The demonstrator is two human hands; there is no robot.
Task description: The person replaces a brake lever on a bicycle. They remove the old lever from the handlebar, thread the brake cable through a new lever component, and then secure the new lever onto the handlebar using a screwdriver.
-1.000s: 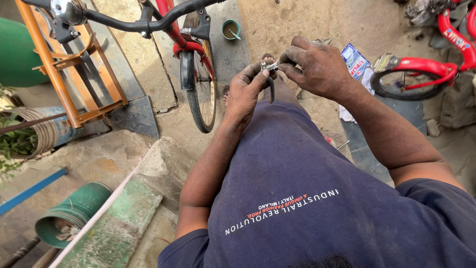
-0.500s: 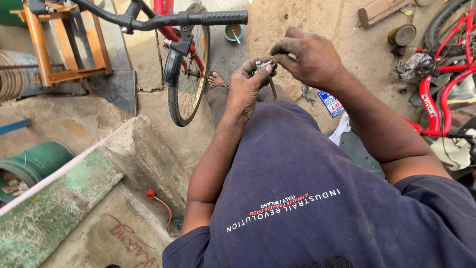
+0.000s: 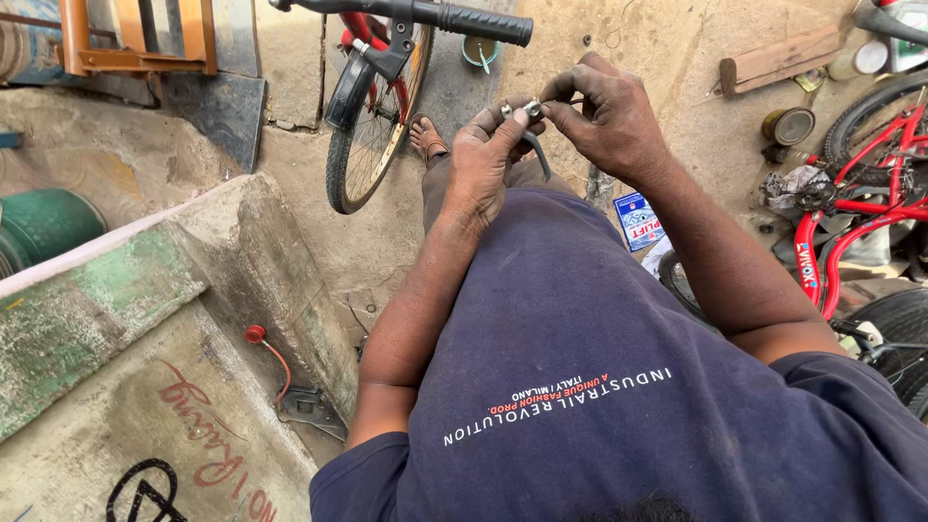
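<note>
My left hand [image 3: 490,159] and my right hand [image 3: 609,118] meet in front of me over my knee. Between their fingertips sits a small silver metal part [image 3: 531,109], with a dark curved piece hanging down from it [image 3: 538,155]. The left thumb and fingers pinch the part from the left. From the right, the fingertips of the other hand close on it. My dark blue shirt [image 3: 599,387] fills the lower frame. Beyond my knee, my sandalled foot [image 3: 426,137] rests on the ground.
A bicycle's front wheel [image 3: 372,126] and black handlebar grip [image 3: 464,19] stand just ahead. Red bicycle frames and tyres [image 3: 851,222] crowd the right. A blue and white small box [image 3: 638,220] lies by my leg. A concrete ledge [image 3: 145,319] and green drum [image 3: 43,222] are at left.
The view has shifted so the wheel and orange stand slid leftward and upward. Both hands stay together on the small metal part, fingers working around it.
</note>
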